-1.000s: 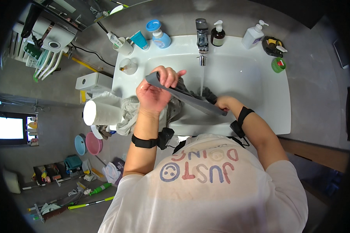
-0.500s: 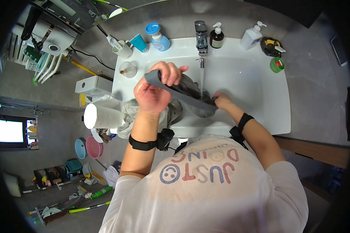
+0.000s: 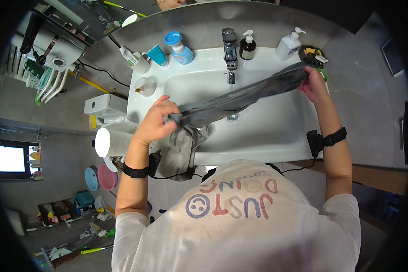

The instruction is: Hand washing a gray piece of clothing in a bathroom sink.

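Observation:
A wet dark grey garment point(image 3: 247, 97) is stretched slantwise over the sink, its exact kind unclear. My left hand point(image 3: 158, 121) is closed round its bunched left end, near the sink's left rim. Higher up at the right, my right hand point(image 3: 313, 86) pinches the other end between thumb and fingers. The cloth passes in front of and below the tap point(image 3: 230, 52). Rippling water shows around the drain point(image 3: 232, 117) of the white sink point(image 3: 276, 131). Under my left hand a lighter grey-beige cloth point(image 3: 179, 152) hangs over the sink's front left edge.
Behind the sink stand a blue foam pump bottle point(image 3: 182, 52), a blue tube point(image 3: 157, 55), a cup point(image 3: 139, 63), a dark pump bottle point(image 3: 247, 46) and a white pump bottle point(image 3: 288, 45). A clear glass point(image 3: 145, 87) sits on the left rim. A white cylinder point(image 3: 111, 141) stands beside my left forearm.
My right hand has moved up and right, pulling the garment out long across the sink. My left hand has turned over and lowered leftward, gripping the garment's other end.

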The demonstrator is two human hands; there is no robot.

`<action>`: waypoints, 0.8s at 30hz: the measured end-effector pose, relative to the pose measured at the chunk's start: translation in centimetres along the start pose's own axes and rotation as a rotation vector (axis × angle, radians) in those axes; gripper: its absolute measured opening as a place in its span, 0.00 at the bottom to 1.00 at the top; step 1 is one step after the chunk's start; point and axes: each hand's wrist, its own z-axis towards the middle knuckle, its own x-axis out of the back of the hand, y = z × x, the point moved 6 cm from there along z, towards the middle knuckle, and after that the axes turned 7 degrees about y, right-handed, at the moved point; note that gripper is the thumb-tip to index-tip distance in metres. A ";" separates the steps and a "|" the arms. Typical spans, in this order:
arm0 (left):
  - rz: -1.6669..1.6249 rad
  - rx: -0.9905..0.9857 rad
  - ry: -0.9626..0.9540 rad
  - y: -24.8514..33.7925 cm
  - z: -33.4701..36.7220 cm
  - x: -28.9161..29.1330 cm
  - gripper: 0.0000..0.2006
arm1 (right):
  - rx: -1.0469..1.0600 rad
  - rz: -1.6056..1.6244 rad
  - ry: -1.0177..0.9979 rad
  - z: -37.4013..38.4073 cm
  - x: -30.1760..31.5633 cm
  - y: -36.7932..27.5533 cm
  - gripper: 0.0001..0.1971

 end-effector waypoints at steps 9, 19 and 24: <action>0.397 -0.169 -0.161 1.8 0.8 -0.8 0.09 | 0.456 -0.214 -0.001 0.5 0.4 -5.7 0.09; 0.414 -0.098 -0.202 -0.8 0.5 -2.5 0.08 | 0.246 -0.169 -0.165 -2.0 -1.5 -3.9 0.08; 0.714 -0.051 -0.151 -1.8 1.5 -0.9 0.07 | 0.274 -0.124 -0.193 -0.9 -0.1 -5.7 0.12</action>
